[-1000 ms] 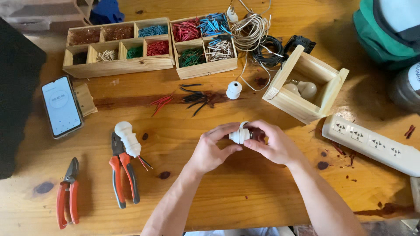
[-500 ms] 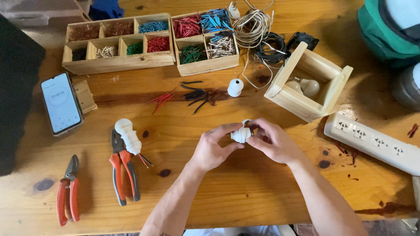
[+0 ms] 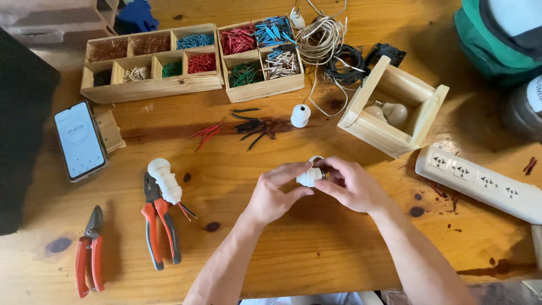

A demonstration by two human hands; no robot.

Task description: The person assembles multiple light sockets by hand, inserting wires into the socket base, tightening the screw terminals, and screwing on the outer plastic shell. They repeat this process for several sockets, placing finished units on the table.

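Both hands meet over the middle of the wooden table [image 3: 316,248] around a small white lamp socket [image 3: 309,176]. My left hand [image 3: 276,195] pinches its left side with thumb and fingers. My right hand [image 3: 353,183] grips the right side, fingers curled over the top. Much of the socket is hidden by the fingers. Another white socket cap [image 3: 300,115] stands upright just beyond the hands.
Red-handled pliers [image 3: 161,226] lie at the left under a white plug [image 3: 164,179], with cutters [image 3: 89,251] further left. A phone [image 3: 79,140], wire-piece trays [image 3: 152,62], a wooden box with bulbs [image 3: 392,107], loose red and black wire pieces [image 3: 237,127] and a power strip [image 3: 480,181] surround the hands.
The hands have kept hold of the white socket and shifted their fingers on it slightly. Nothing else on the table has moved.
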